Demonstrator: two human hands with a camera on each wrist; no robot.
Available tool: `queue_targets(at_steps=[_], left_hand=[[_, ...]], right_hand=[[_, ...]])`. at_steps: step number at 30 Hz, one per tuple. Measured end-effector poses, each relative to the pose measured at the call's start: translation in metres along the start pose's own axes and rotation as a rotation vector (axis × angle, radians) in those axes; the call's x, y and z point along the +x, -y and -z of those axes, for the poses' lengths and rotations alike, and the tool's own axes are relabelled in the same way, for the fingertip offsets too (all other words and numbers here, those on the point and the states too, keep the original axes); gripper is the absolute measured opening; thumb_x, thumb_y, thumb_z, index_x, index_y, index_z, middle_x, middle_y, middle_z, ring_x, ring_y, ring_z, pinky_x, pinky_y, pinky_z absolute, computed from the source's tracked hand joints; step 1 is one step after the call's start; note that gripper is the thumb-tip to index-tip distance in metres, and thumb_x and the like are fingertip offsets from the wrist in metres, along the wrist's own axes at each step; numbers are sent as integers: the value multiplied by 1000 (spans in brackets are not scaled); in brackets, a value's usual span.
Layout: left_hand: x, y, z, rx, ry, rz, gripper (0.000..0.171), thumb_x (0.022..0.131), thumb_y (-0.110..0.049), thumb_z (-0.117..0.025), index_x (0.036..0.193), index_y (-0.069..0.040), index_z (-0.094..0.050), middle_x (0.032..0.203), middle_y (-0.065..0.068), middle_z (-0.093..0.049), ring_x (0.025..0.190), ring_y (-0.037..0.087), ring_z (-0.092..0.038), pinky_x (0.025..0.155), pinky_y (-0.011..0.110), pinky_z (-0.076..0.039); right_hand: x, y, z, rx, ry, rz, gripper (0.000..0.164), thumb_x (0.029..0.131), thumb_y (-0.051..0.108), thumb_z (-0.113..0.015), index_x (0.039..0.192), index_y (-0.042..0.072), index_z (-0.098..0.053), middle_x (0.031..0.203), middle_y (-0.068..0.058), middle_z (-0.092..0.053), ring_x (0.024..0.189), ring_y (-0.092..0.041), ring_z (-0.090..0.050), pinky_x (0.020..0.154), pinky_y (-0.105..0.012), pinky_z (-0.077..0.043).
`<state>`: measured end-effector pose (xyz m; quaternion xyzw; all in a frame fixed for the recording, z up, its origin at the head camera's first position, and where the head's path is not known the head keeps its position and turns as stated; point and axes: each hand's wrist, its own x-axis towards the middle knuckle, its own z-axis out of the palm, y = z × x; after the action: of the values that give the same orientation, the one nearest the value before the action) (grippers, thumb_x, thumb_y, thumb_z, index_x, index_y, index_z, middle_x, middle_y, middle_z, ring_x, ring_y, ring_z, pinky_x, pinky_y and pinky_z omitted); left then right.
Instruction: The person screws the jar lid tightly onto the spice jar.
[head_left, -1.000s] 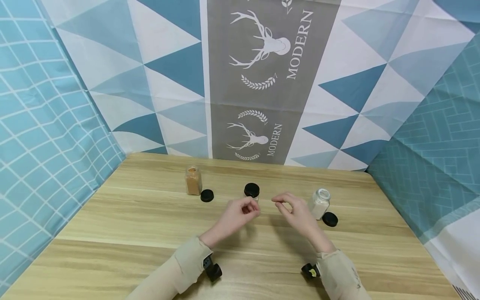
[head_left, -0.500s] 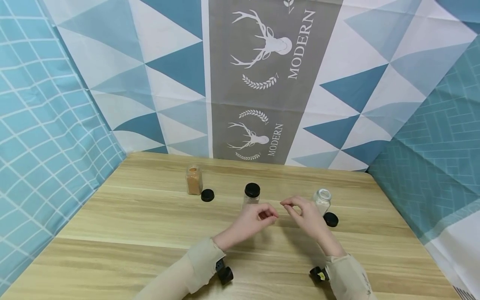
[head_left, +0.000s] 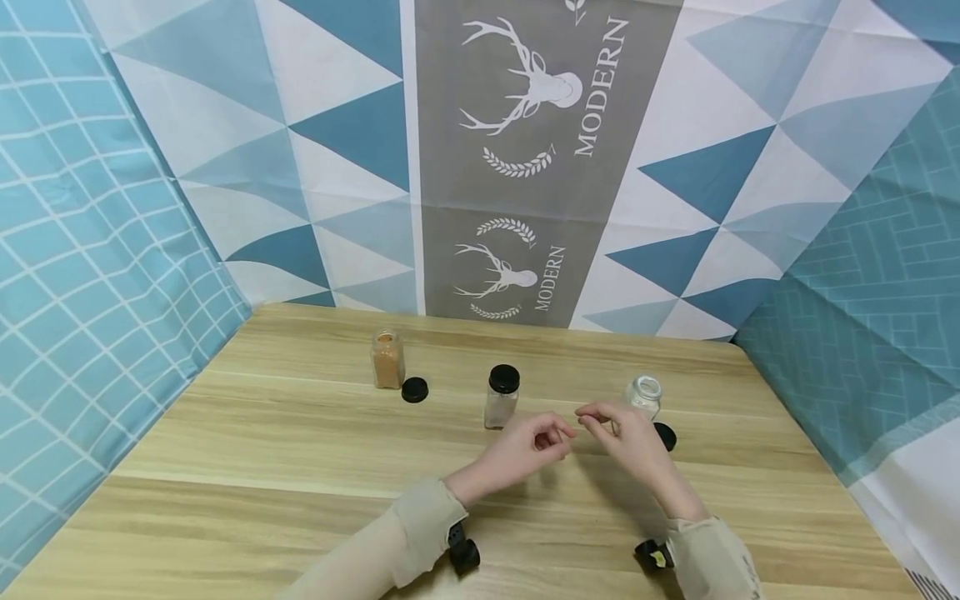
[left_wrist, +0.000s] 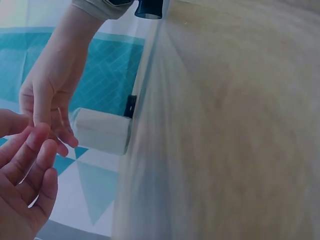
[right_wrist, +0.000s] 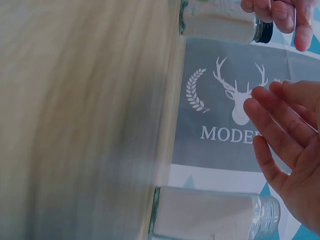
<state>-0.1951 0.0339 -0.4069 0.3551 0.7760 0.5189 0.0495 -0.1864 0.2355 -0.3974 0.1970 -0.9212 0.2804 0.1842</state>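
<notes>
black-lidded jar (head_left: 500,407) near left grip (head_left: 523,452)

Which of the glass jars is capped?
The middle clear glass jar, under a round black lid; the orange-filled left jar and white-filled right jar stand open.

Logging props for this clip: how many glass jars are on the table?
3: an open jar of orange-brown powder at left, a black-lidded jar in the middle, and an open jar of white contents at right, partly hidden by the right hand.
</notes>
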Motion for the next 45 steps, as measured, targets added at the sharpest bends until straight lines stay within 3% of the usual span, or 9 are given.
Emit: queue_targets(at_steps=[12,20,28,36,45], left_hand=[[8,8,-12,-33,-10,67,17,88,-18,-59,102,-8,-62,78,-7,-60,68,1,-51,63,17,-44],[17,8,-17,-5,-49,83,15,87,-18,-59,100,-10,-63,81,-8,-62,69,-1,-52,64,16,-44],[24,9,-22,3,-77,121,17,87,-18,-59,103,-13,-63,86,-9,-62,70,0,-52,64,17,-44],[37,13,-33,-57,-161,133,20,85,-13,-61,104,-7,-62,86,-6,-62,73,0,-53,66,16,-45],[50,14,-46,-132,-209,188,26,83,-14,-64,108,-10,-59,96,-3,-63,81,3,-56,71,17,-46]], right_hand=[[-11,-12,9,12,-9,-26,11,86,12,-62,95,13,-69,90,3,-68,79,-12,-63,64,-24,-53],[-15,-22,25,-9,-15,-77,6,84,12,-64,89,14,-68,78,4,-65,63,0,-52,54,-21,-45],[-18,-31,39,-35,-3,-104,7,83,11,-65,89,11,-68,78,2,-66,66,0,-53,57,-21,-45],[-21,-44,46,-81,13,-166,8,84,11,-64,91,9,-67,79,1,-67,70,-9,-58,58,-23,-45],[-22,-55,51,-127,-53,-207,5,81,7,-66,86,6,-64,75,0,-63,67,-4,-54,61,-25,-47]])
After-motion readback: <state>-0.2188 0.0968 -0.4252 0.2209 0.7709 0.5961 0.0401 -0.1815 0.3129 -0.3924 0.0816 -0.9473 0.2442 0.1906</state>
